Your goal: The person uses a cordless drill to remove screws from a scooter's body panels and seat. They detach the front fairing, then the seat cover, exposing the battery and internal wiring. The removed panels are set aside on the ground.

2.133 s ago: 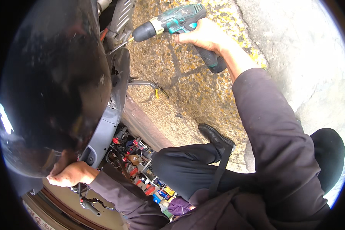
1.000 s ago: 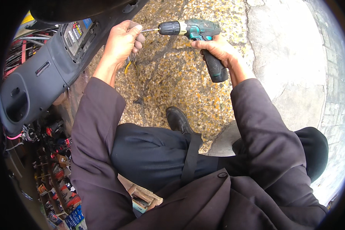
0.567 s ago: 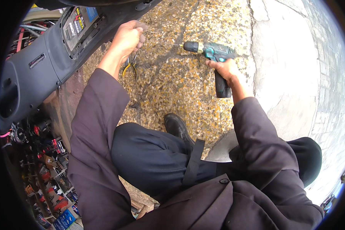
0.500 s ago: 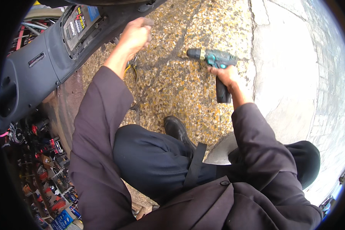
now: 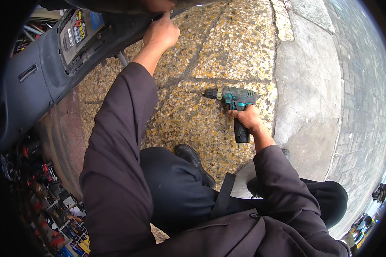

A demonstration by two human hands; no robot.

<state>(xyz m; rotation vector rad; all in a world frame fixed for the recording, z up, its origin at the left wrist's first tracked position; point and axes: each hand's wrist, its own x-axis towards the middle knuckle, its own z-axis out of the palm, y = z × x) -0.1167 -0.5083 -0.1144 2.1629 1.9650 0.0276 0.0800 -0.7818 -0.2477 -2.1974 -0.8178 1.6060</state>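
My right hand (image 5: 249, 118) grips a teal and black cordless drill (image 5: 240, 95) by its handle, held above the stone paving. The drill's chuck points left, with a thin bit at its tip. Up at the top, my left hand (image 5: 162, 33) reaches to the lower edge of a dark plastic vehicle body (image 5: 47, 64), which looks like a scooter. Its fingers are curled and closed against that edge; anything in them is hidden. An uncovered recess (image 5: 75, 36) holding a labelled battery sits in the body panel to the left of that hand.
Shelves of mixed tools and boxes (image 5: 58, 210) stand at the lower left. Pebbled paving (image 5: 227, 47) lies beneath the drill, with grey concrete (image 5: 306, 90) and bricks (image 5: 360, 77) to its right. My shoe (image 5: 193, 160) is below the drill.
My left hand has moved up to the body's lower edge. The drill, still in my right hand, now appears lower in view. The view itself has shifted.
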